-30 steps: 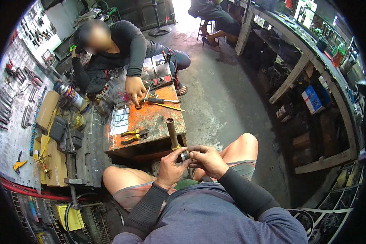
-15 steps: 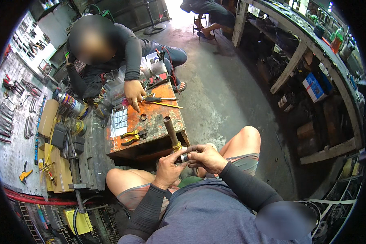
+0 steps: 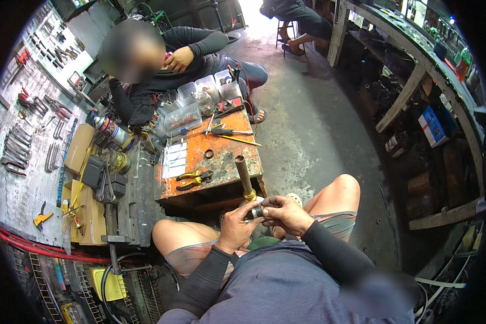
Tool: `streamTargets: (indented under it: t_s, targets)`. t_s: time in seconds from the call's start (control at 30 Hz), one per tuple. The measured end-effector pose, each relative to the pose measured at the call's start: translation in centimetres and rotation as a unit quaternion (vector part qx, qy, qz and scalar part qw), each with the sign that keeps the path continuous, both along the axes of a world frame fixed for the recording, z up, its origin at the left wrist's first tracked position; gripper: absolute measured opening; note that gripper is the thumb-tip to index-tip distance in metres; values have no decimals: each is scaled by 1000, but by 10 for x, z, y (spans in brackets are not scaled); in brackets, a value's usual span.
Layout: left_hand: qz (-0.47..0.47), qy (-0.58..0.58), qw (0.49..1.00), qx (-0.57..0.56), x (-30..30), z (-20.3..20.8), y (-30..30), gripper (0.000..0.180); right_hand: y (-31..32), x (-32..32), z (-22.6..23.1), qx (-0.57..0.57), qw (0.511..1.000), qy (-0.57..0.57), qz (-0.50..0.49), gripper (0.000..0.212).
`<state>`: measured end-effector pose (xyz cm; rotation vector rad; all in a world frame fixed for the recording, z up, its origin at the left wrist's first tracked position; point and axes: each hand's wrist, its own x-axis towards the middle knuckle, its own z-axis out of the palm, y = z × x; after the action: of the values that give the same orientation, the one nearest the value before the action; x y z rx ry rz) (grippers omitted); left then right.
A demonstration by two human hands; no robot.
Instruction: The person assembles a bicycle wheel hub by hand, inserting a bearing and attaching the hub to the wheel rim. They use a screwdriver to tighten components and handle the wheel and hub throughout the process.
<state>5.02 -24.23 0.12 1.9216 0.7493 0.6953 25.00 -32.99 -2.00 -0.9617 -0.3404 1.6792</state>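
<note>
My left hand (image 3: 237, 224) and my right hand (image 3: 283, 213) meet over my lap, both closed around the near end of a long rusty metal tube (image 3: 242, 173) with a brass-coloured collar. The tube slants up and away over the front edge of a low orange workbench (image 3: 221, 162). A small dark round part sits between my fingers at the tube's end. My knees show on either side below the bench.
Yellow-handled pliers (image 3: 191, 178), a screwdriver (image 3: 224, 131) and a small ring lie on the bench. Clear plastic parts boxes (image 3: 197, 102) stand at its far end. A seated person (image 3: 162, 70) faces me. Tools hang on the left wall; a wooden shelf (image 3: 416, 70) runs along the right.
The seated person's hand has lifted off the bench top up toward the chest. My hands stay together on the tube's end, with the view shifted slightly.
</note>
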Motion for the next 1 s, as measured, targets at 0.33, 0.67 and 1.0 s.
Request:
streamTargets:
  t_s: [0.33,0.67,1.0]
  targets:
    - [32,-54,993,-102,3,-15,-2,47,1,0,-9,8,999,33,-25,31]
    - [31,-37,977,-209,2,-24,-5,50,0,-4,6,21,994,-107,-12,34]
    - [37,-84,960,-266,-2,-28,-3,53,0,-5,-2,41,994,-99,-25,38]
